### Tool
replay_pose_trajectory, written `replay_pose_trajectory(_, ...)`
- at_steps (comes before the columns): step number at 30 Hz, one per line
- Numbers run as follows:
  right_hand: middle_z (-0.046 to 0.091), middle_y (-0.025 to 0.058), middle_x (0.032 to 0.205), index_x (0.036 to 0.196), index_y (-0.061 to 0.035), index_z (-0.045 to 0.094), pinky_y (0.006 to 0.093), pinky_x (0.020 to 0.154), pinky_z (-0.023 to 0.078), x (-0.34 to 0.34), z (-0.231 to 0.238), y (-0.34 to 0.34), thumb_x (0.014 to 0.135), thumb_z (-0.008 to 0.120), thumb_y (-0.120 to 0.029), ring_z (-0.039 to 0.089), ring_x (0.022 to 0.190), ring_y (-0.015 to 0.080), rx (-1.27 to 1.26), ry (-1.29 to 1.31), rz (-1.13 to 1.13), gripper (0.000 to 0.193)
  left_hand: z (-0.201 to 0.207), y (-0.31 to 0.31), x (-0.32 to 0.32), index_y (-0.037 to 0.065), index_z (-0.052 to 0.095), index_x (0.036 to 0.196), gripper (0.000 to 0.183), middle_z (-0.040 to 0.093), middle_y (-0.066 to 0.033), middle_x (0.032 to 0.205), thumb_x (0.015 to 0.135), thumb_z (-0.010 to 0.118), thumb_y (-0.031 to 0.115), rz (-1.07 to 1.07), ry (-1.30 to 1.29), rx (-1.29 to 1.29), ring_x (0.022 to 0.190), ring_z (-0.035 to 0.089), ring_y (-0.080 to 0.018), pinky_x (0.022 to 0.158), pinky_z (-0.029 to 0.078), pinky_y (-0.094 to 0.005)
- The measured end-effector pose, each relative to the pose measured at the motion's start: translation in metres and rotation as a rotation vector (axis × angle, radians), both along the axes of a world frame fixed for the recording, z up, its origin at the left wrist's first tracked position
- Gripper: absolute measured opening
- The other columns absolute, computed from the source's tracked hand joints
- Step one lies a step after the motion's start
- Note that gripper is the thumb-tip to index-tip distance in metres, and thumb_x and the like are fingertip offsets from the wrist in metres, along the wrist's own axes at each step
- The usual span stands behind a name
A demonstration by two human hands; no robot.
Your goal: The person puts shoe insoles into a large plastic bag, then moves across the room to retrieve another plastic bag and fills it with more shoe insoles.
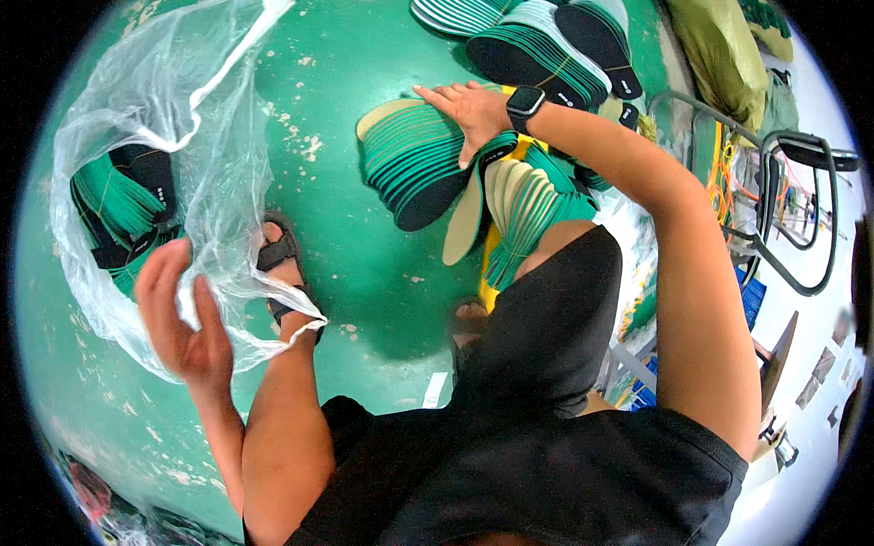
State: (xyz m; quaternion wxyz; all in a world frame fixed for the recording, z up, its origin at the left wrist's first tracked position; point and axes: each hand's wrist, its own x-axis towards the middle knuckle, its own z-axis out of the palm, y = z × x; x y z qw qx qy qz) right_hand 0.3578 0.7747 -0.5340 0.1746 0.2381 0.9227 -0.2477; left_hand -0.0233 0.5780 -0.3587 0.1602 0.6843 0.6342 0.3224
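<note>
My right hand [475, 114], with a dark watch on its wrist, grips one end of a stack of green and black insoles [414, 168]. Its fingers stretch along the far side and the thumb lies on the near side. Over the left part of the floor, my left hand [187, 332] is raised with fingers apart and nothing in it, slightly blurred. Beside and behind it spreads a clear plastic bag [228, 173], its mouth loosely open. Inside the bag lie tied bundles of green and black insoles [123, 196].
More insole bundles [537, 59] lie at the far side. Another fanned bundle [528, 205] rests on something yellow by my right knee. A metal-framed chair [801, 214] and a yellow-green sack [719, 59] stand at the right. My sandalled foot [284, 259] is beside the bag.
</note>
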Motion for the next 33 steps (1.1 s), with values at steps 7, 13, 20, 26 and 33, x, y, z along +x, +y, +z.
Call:
replay_pose_trajectory(7,0.054,0.0231,0.111,0.137,0.001,0.02,0.0457,0.088,0.038,0.011,0.008,-0.022,0.054,0.08,-0.043,0.053,0.101,0.0361,-0.07,-0.026,-0.092,0.111,-0.018,0.016,0.028,-0.001,0.061,0.096,0.017,0.059,-0.0127,0.097,0.082,0.052,-0.008,-0.116,-0.189,-0.146,0.093,0.056,-0.0227,0.084,0.042,-0.0308)
replay_pose_trajectory(13,0.054,0.0173,0.098,0.117,0.003,0.043,0.0396,0.084,0.039,0.003,0.024,-0.009,0.059,0.076,-0.042,0.052,0.093,0.0331,0.24,0.303,-0.194,0.08,-0.015,0.023,0.04,-0.002,0.06,0.095,0.015,0.059,-0.0128,0.096,0.083,0.052,-0.006,-0.135,-0.19,-0.175,0.092,0.057,-0.023,0.083,0.042,-0.0308)
replay_pose_trajectory(20,0.035,0.0238,0.132,0.135,0.0063,0.02,0.0451,0.099,0.029,0.039,0.031,-0.036,0.054,0.078,-0.046,0.035,0.123,0.0359,0.214,0.234,-0.129,0.112,-0.028,0.035,0.05,-0.001,0.061,0.094,0.014,0.059,-0.0124,0.091,0.082,0.054,-0.004,-0.238,-0.224,-0.224,0.085,0.057,-0.0231,0.075,0.045,-0.0288)
replay_pose_trajectory(26,0.025,0.0252,0.139,0.138,0.0019,0.015,0.0485,0.103,0.024,0.018,0.031,-0.066,0.048,0.083,-0.036,0.025,0.13,0.0372,0.305,0.052,-0.08,0.118,-0.039,0.032,0.049,-0.001,0.061,0.093,0.013,0.059,-0.0121,0.092,0.083,0.054,-0.001,-0.235,-0.267,-0.308,0.084,0.058,-0.0222,0.075,0.045,-0.0287)
replay_pose_trajectory(33,0.039,0.0261,0.12,0.137,0.0051,0.016,0.0426,0.095,0.035,-0.025,0.001,-0.049,0.051,0.081,-0.029,0.042,0.108,0.0378,0.242,0.316,-0.304,0.113,-0.049,0.02,0.041,-0.001,0.06,0.098,0.016,0.06,-0.0108,0.095,0.084,0.052,-0.001,-0.189,-0.277,-0.413,0.087,0.058,-0.0196,0.075,0.045,-0.0272)
